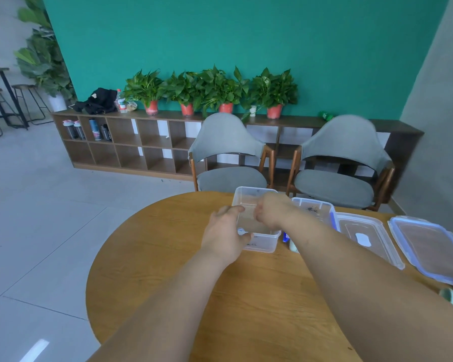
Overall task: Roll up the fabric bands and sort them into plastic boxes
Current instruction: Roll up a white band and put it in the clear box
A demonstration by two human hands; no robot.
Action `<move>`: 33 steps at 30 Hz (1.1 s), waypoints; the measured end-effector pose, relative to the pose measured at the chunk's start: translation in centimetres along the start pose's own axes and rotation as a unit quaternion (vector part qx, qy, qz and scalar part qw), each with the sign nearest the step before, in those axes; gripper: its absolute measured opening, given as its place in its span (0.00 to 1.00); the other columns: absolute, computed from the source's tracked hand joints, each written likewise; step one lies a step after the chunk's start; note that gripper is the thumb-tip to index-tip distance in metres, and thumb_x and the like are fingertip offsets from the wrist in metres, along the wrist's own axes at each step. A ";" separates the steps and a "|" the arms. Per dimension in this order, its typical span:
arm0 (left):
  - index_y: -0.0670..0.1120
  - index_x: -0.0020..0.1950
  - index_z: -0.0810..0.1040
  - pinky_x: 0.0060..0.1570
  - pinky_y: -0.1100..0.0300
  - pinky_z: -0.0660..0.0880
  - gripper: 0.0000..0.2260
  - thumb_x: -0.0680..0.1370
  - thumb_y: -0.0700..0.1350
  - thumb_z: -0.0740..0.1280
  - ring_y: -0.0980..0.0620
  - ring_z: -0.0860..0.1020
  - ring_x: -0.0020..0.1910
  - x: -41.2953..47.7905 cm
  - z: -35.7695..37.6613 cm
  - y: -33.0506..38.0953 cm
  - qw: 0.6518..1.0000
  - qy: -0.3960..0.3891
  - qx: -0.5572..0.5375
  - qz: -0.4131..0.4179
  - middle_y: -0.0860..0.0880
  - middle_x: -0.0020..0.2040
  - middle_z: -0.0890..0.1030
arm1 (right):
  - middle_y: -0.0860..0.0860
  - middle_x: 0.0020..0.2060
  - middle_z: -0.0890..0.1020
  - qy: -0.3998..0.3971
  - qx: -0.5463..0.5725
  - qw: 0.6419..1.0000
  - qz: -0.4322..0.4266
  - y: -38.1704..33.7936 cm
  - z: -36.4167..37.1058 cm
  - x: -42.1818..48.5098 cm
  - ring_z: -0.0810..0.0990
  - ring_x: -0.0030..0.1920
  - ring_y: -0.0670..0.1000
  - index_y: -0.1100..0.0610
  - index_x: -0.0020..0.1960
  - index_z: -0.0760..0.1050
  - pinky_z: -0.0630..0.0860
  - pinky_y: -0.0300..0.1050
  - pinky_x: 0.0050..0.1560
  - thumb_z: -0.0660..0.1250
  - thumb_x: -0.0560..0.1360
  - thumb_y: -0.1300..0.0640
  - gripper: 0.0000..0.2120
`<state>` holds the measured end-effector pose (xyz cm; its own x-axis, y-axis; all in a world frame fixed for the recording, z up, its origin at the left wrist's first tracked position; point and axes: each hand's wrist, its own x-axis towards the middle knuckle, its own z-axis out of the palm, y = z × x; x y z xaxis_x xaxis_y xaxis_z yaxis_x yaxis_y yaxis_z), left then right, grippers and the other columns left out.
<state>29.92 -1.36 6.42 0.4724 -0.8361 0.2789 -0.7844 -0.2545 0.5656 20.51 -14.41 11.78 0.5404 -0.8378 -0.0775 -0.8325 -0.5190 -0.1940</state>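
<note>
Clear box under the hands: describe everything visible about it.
The clear box is lidless see-through plastic, rectangular with rounded corners, with faint dark marking on its near wall. It stands upright on the wooden table, beside a blue-rimmed box. The left hand grips its near-left corner; the right hand is curled over its opening, hiding part of the inside.

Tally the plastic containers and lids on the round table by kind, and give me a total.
Boxes: 2, the clear box and the blue-rimmed box
Lids lying loose: 2, the clear lid and the blue-rimmed lid
Total: 4
</note>
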 end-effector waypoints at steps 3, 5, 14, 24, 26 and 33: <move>0.54 0.77 0.71 0.71 0.52 0.70 0.29 0.77 0.49 0.76 0.48 0.66 0.74 -1.3 -0.2 2.3 0.998 -0.007 0.034 0.042 0.55 0.74 0.72 | 0.54 0.44 0.81 0.015 -0.039 0.999 -0.013 1.6 -1.0 -2.6 0.80 0.42 0.55 0.55 0.46 0.80 0.72 0.42 0.32 0.64 0.78 0.59 0.06; 0.55 0.76 0.72 0.72 0.53 0.68 0.28 0.77 0.49 0.75 0.48 0.66 0.74 -2.2 -0.1 3.9 0.997 -0.015 0.045 0.065 0.56 0.74 0.72 | 0.54 0.45 0.80 0.007 -0.066 0.998 -0.024 3.2 -1.4 -4.2 0.79 0.40 0.54 0.54 0.44 0.80 0.66 0.42 0.29 0.63 0.76 0.60 0.07; 0.55 0.75 0.72 0.69 0.54 0.70 0.29 0.76 0.53 0.76 0.51 0.67 0.73 -6.8 3.7 10.4 0.988 -0.065 0.043 0.134 0.55 0.71 0.73 | 0.51 0.52 0.83 0.024 -0.130 0.991 -0.013 11.7 -0.4 -13.8 0.82 0.51 0.54 0.52 0.55 0.84 0.84 0.50 0.51 0.62 0.80 0.63 0.13; 0.56 0.76 0.71 0.71 0.53 0.69 0.28 0.78 0.54 0.74 0.51 0.66 0.74 -11.7 10.1 16.8 0.967 -0.146 0.035 0.206 0.56 0.74 0.71 | 0.49 0.51 0.83 0.071 0.025 0.990 0.117 22.3 2.1 -20.8 0.83 0.48 0.53 0.43 0.52 0.84 0.80 0.46 0.42 0.64 0.79 0.54 0.11; 0.56 0.76 0.71 0.72 0.53 0.68 0.27 0.78 0.55 0.74 0.51 0.66 0.75 -12.5 11.2 18.1 0.963 -0.157 0.029 0.217 0.56 0.74 0.71 | 0.47 0.51 0.84 0.080 0.040 0.987 0.133 24.2 2.1 -22.3 0.84 0.49 0.53 0.43 0.52 0.84 0.82 0.47 0.46 0.64 0.79 0.55 0.11; 0.56 0.76 0.71 0.72 0.54 0.68 0.25 0.79 0.53 0.73 0.52 0.67 0.75 -14.9 14.9 21.4 0.947 -0.215 0.007 0.240 0.56 0.75 0.71 | 0.44 0.45 0.86 0.134 0.144 0.956 0.218 31.1 2.8 -26.9 0.84 0.46 0.51 0.46 0.49 0.85 0.83 0.47 0.47 0.63 0.77 0.60 0.15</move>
<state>0.05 -1.58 2.79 -0.1445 -0.9769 0.1573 -0.8743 0.2005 0.4420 -19.59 -7.57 5.05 0.0659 -0.9973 0.0328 -0.8821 -0.0736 -0.4654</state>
